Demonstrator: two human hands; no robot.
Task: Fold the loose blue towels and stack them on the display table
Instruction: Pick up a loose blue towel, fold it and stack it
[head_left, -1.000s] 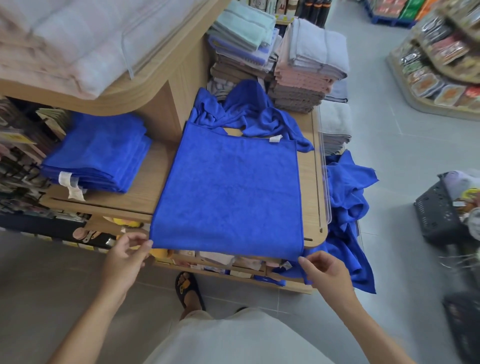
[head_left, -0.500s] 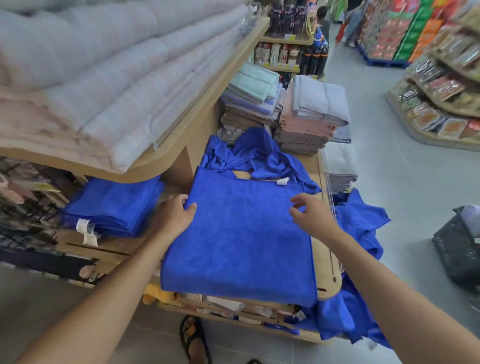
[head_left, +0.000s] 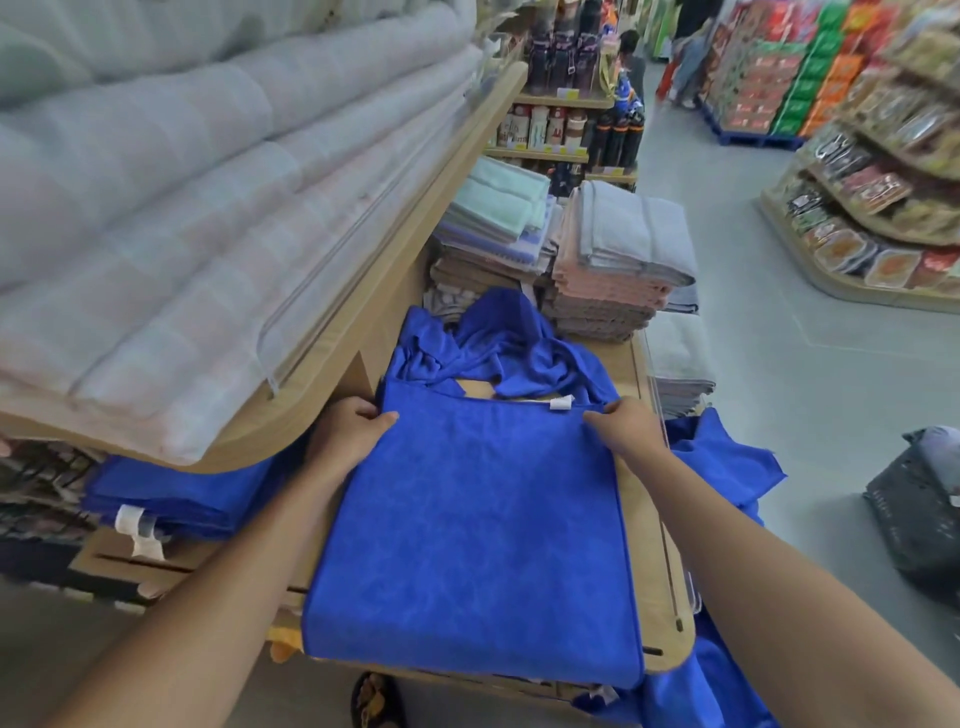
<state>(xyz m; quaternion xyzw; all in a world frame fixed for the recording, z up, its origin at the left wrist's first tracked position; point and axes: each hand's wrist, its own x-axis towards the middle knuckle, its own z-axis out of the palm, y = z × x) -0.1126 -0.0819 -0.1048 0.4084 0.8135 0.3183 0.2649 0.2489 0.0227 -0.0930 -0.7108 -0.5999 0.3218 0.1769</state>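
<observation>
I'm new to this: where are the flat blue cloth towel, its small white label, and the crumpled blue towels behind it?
flat blue cloth towel (head_left: 478, 545), head view, middle of its top face.
small white label (head_left: 562, 402), head view, middle of the tag.
crumpled blue towels (head_left: 498, 335), head view, the heap's central fold.

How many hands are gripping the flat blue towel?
2. The left hand grips the far left corner of the flat blue towel; the right hand grips the far right corner. No others show.

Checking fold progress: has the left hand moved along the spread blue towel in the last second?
Yes. The left hand went from the display table's near edge to the towel's far left corner.
</observation>
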